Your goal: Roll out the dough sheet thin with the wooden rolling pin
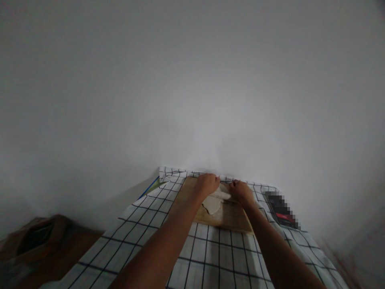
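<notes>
On a wooden board (234, 218) lies a thin, pale, flat sheet like dough (212, 204) with an uneven edge. A light-coloured rolling pin (221, 195) lies across the sheet between my hands. My left hand (207, 183) is closed around the pin's left end. Around its right end, my right hand (242, 192) is closed too. Both ends of the pin are hidden under my fingers. Both forearms reach forward over the near edge of the board.
A black-and-white checked cloth (144, 226) covers the table under the board. A dark item with a red band (285, 216), partly pixelated, lies at the right edge. The wall (192, 88) stands behind the table. A brown box-like object (39, 237) is low at the left.
</notes>
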Demonstrator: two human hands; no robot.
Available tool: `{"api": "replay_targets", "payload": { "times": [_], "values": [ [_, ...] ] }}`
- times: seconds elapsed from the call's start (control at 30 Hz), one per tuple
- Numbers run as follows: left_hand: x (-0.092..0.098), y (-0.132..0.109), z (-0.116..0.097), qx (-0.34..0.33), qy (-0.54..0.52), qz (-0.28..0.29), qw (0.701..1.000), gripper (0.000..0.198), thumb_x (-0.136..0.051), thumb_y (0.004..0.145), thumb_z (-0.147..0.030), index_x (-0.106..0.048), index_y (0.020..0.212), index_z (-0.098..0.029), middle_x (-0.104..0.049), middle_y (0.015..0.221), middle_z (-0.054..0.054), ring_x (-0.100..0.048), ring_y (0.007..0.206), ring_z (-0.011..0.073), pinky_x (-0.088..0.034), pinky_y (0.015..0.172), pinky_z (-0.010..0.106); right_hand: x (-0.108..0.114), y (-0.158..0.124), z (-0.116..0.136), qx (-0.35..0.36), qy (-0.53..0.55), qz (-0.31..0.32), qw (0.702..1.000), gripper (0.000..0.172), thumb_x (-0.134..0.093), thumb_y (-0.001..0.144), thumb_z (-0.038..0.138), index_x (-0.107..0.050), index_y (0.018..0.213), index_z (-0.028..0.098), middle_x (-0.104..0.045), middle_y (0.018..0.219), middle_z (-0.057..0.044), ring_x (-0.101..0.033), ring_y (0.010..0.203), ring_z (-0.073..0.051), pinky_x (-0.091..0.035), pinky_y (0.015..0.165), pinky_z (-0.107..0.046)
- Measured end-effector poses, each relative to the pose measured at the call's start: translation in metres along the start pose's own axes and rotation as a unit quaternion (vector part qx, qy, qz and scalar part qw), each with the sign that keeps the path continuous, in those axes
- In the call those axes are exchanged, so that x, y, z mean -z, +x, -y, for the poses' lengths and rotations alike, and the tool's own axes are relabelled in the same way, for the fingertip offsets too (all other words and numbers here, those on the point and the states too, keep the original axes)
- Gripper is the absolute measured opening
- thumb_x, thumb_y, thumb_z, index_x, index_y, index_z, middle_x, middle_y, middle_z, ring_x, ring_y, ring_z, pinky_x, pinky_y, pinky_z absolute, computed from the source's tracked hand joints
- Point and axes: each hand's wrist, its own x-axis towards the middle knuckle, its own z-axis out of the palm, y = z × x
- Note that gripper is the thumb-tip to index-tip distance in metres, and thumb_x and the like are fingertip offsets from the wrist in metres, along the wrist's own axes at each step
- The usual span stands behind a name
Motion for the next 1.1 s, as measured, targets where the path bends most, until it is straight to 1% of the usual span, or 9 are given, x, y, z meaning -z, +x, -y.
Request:
{"api": "replay_targets", "payload": {
  "times": [0.17, 0.3, 0.43, 0.53, 0.67, 0.87, 1.0, 1.1],
  "values": [
    [0.003, -0.007, -0.004, 0.013, 0.0, 0.015, 1.0, 0.045, -0.036, 0.1, -0.04, -0.076, 0.106, -0.019, -0.075, 0.11, 0.014, -0.068, 0.104, 0.0251, -0.049, 0.092, 0.036, 0.001, -0.009, 0.001, -0.001, 0.003, 0.002, 1.0, 0.047, -0.031, 0.099, 0.041, -0.07, 0.113, 0.02, -0.071, 0.116, -0.016, -0.067, 0.106, -0.027, -0.049, 0.09, -0.037],
    [0.003, -0.011, -0.005, -0.001, 0.011, 0.015, 1.0, 0.039, -0.04, 0.099, -0.039, -0.074, 0.105, -0.021, -0.075, 0.113, 0.011, -0.067, 0.107, 0.0253, -0.049, 0.093, 0.037, 0.002, -0.013, 0.002, 0.003, 0.005, 0.008, 1.0, 0.046, -0.031, 0.1, 0.042, -0.069, 0.114, 0.021, -0.071, 0.117, -0.014, -0.067, 0.106, -0.026, -0.049, 0.09, -0.037],
    [0.003, -0.015, -0.005, -0.007, 0.021, 0.012, 1.0, 0.034, -0.043, 0.098, -0.04, -0.072, 0.107, -0.025, -0.074, 0.116, 0.008, -0.066, 0.11, 0.0255, -0.048, 0.094, 0.037, 0.003, -0.014, 0.003, 0.014, 0.004, 0.018, 1.0, 0.045, -0.031, 0.1, 0.04, -0.068, 0.116, 0.021, -0.07, 0.121, -0.013, -0.066, 0.111, -0.026, -0.049, 0.092, -0.037],
    [0.004, -0.018, -0.005, -0.012, 0.024, 0.015, 1.0, 0.034, -0.042, 0.099, -0.04, -0.071, 0.109, -0.024, -0.073, 0.116, 0.008, -0.066, 0.11, 0.0258, -0.048, 0.094, 0.038, 0.003, -0.015, 0.003, 0.028, 0.008, 0.016, 0.999, 0.045, -0.03, 0.1, 0.039, -0.068, 0.117, 0.02, -0.069, 0.123, -0.014, -0.064, 0.113, -0.026, -0.048, 0.093, -0.037],
    [0.005, -0.022, -0.005, -0.012, 0.028, 0.026, 0.999, 0.036, -0.04, 0.1, -0.038, -0.07, 0.111, -0.022, -0.072, 0.118, 0.01, -0.064, 0.112, 0.0252, -0.048, 0.096, 0.039, 0.003, -0.02, 0.003, 0.03, 0.019, 0.013, 0.999, 0.046, -0.031, 0.1, 0.043, -0.067, 0.119, 0.02, -0.068, 0.125, -0.014, -0.063, 0.115, -0.026, -0.048, 0.094, -0.038],
    [0.003, -0.025, -0.003, -0.023, 0.039, 0.01, 0.999, 0.034, -0.041, 0.1, -0.039, -0.069, 0.113, -0.024, -0.072, 0.118, 0.008, -0.064, 0.113, 0.0263, -0.048, 0.097, 0.041, 0.0, -0.024, 0.002, 0.037, 0.03, -0.01, 0.999, 0.045, -0.033, 0.1, 0.042, -0.068, 0.116, 0.019, -0.069, 0.121, -0.014, -0.065, 0.111, -0.03, -0.05, 0.09, -0.042],
    [0.001, -0.024, -0.003, -0.025, 0.044, 0.017, 0.999, 0.034, -0.043, 0.099, -0.039, -0.069, 0.115, -0.024, -0.072, 0.119, 0.009, -0.064, 0.113, 0.026, -0.047, 0.098, 0.039, -0.002, -0.024, 0.001, 0.035, 0.036, -0.017, 0.999, 0.045, -0.034, 0.099, 0.042, -0.069, 0.113, 0.018, -0.07, 0.12, -0.015, -0.065, 0.112, -0.03, -0.049, 0.091, -0.042],
    [0.0, -0.023, -0.002, -0.026, 0.044, 0.01, 0.999, 0.034, -0.043, 0.099, -0.039, -0.069, 0.116, -0.024, -0.072, 0.119, 0.009, -0.064, 0.113, 0.0265, -0.047, 0.098, 0.04, -0.001, -0.023, 0.002, 0.037, 0.036, -0.02, 0.998, 0.044, -0.034, 0.099, 0.041, -0.069, 0.113, 0.018, -0.07, 0.12, -0.015, -0.065, 0.112, -0.029, -0.049, 0.091, -0.041]
  ]
}}
